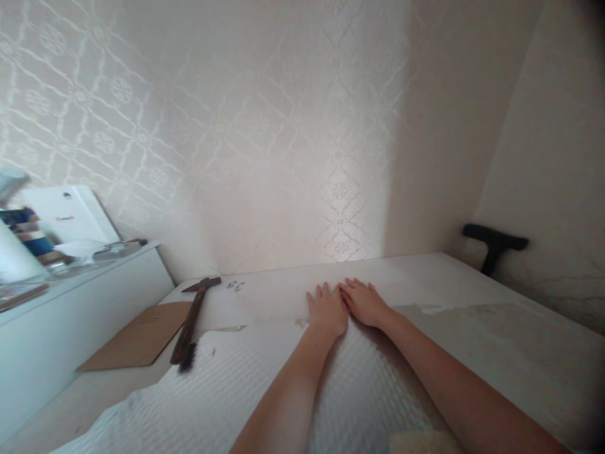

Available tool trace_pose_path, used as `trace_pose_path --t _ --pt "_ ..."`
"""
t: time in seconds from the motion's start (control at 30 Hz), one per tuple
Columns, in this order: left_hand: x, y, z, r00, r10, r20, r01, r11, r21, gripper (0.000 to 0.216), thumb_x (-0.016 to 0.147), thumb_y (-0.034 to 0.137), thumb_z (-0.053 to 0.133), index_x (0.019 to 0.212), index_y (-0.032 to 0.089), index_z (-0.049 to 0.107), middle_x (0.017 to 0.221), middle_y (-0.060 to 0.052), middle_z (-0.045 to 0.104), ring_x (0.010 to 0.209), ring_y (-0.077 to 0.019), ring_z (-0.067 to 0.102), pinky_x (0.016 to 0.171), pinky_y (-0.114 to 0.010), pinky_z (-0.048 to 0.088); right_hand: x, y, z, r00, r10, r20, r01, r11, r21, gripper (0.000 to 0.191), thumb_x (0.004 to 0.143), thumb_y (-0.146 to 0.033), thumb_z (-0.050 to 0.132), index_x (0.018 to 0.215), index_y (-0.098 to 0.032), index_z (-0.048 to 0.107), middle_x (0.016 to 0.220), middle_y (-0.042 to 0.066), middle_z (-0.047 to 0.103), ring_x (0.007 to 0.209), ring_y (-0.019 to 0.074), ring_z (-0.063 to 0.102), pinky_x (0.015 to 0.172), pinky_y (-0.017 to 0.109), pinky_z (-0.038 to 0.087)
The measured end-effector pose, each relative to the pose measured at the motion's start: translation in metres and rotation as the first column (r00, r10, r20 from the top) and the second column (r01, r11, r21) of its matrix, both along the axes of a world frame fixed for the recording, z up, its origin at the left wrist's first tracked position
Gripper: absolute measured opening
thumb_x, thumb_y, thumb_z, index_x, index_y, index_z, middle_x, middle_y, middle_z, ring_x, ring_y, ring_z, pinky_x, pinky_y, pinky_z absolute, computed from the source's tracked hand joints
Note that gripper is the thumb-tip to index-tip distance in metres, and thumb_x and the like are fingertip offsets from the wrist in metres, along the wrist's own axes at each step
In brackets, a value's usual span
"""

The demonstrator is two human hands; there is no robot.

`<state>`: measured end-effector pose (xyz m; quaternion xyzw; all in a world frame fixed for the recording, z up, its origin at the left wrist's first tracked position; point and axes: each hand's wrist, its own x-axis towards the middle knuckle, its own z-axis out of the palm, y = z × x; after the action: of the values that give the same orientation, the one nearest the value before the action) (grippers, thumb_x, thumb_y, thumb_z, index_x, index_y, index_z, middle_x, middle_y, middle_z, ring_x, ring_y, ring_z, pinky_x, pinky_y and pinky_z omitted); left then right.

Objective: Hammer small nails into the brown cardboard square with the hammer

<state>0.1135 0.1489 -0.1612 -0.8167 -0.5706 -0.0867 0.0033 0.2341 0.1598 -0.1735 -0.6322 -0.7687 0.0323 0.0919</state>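
My left hand lies flat with its fingers apart, at the far end of a white textured sheet. Beside it, touching at the thumb side, my right hand rests palm down, fingers stretched out. Both press on the pale board and the sheet's far edge; what is under the palms is hidden. A wooden-handled hammer lies left of my hands. By its head are several small dark nails. A dark bristly thing, perhaps a brush, shows beside the handle's end.
Brown cardboard lies left of the hammer. A white cabinet at the left holds a white box and assorted items. A black T-shaped handle stands at the right. The patterned wall closes off the back.
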Motion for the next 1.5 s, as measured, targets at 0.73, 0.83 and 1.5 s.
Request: trace_pose_path --t 0.73,0.83,1.5 --pt "-0.0001 0.001 -0.0005 1.0 0.001 -0.022 -0.001 1.0 -0.01 0.047 0.091 0.031 0.023 0.135 0.019 0.035 0.141 -0.014 0.033 0.129 -0.0307 0.029 0.102 -0.055 0.023 0.0006 0.0006 -0.0005 1.0 0.008 0.005 -0.008 1.0 0.004 0.05 0.094 -0.033 0.019 0.137 -0.013 0.036 0.143 0.014 0.029 0.131 0.0292 0.023 0.102 0.053 0.021" --pt "-0.0003 0.0012 -0.0005 1.0 -0.001 -0.02 0.001 1.0 -0.01 0.046 0.091 0.031 0.024 0.135 0.019 0.036 0.141 -0.014 0.033 0.129 -0.0309 0.029 0.102 -0.056 0.023 0.0007 0.0009 -0.0008 1.0 0.004 0.006 -0.004 1.0 0.011 0.049 0.094 -0.033 0.019 0.137 -0.014 0.036 0.143 0.013 0.029 0.131 0.0292 0.024 0.102 0.054 0.021" --pt "-0.0004 0.0015 -0.0021 1.0 -0.001 -0.011 0.001 1.0 0.001 0.047 0.091 0.031 0.023 0.134 0.019 0.036 0.141 -0.014 0.034 0.129 -0.0307 0.029 0.102 -0.055 0.023 0.0003 0.0002 -0.0001 1.0 0.006 0.007 -0.006 1.0 0.015 0.049 0.094 -0.032 0.02 0.136 -0.014 0.037 0.143 0.014 0.029 0.131 0.0295 0.024 0.102 0.054 0.021"
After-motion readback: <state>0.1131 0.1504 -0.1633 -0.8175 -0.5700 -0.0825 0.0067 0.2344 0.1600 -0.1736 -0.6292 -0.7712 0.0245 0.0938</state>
